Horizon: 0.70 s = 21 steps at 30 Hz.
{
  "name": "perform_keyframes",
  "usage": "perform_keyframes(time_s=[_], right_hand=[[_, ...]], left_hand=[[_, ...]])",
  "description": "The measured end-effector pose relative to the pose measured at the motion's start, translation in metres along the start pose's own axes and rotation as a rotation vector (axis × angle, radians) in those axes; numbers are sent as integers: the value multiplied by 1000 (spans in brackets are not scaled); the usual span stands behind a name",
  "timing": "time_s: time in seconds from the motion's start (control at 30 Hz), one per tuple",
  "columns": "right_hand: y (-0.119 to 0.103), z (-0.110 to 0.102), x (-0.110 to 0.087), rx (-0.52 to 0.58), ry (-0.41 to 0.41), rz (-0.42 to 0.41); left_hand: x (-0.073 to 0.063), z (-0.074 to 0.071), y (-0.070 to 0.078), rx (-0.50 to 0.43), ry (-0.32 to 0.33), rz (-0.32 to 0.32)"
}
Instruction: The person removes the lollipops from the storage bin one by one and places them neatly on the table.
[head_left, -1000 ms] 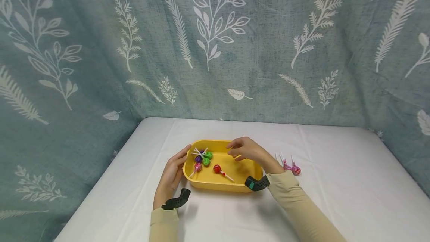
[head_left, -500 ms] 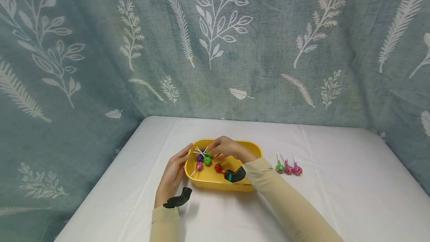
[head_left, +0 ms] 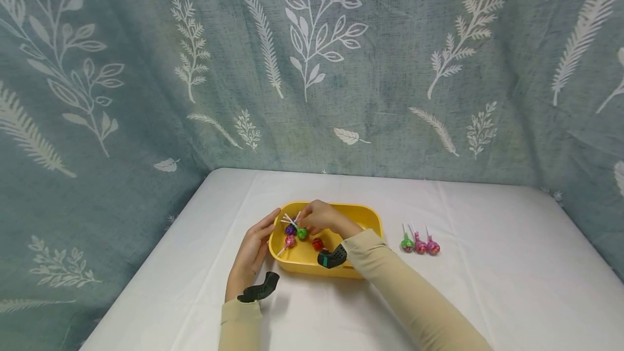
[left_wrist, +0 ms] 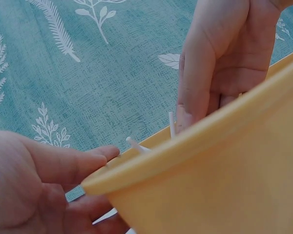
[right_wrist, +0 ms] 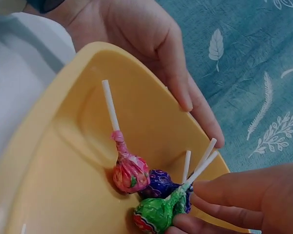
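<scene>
My left hand (head_left: 252, 251) rests along the left side of the yellow tub (head_left: 312, 270), its fingers lying fairly straight at the rim. Inside the tub, my right hand (head_left: 323, 218) pinches a green-wrapped lollipop (right_wrist: 155, 214) near the base of its stick; the fingertips partly cover the contact. Purple lollipops (right_wrist: 160, 183) lie beside it with their white sticks crossing. Close by is a pink lollipop (right_wrist: 131, 173), its stick leaning on the tub's wall. A red lollipop (head_left: 317, 244) sits nearer the tub's middle, its stick hidden by my right wrist.
On the white tablecloth (head_left: 468, 286), right of the tub, a green lollipop (head_left: 407, 245) and two pink lollipops (head_left: 420, 246) lie in a row. Behind the table hangs a teal curtain (head_left: 380, 69) with a white leaf print.
My right hand has moved left across the tub to the lollipop cluster, and its fingers have closed on a green lollipop. The left hand has stayed at the tub's side.
</scene>
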State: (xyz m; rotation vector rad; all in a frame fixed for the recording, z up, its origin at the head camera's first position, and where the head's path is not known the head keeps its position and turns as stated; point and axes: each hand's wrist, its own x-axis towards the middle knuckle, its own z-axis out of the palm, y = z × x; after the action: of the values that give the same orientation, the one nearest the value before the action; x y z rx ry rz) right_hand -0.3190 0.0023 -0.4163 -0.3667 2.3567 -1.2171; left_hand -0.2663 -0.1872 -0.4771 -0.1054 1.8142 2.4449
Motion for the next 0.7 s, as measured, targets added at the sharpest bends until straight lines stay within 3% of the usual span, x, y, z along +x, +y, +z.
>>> perform_keyframes(time_s=[0.7], right_hand=[[-1,20,1,-169,112,-20]], left_hand=[[-1,0,1,-2,-7,6]])
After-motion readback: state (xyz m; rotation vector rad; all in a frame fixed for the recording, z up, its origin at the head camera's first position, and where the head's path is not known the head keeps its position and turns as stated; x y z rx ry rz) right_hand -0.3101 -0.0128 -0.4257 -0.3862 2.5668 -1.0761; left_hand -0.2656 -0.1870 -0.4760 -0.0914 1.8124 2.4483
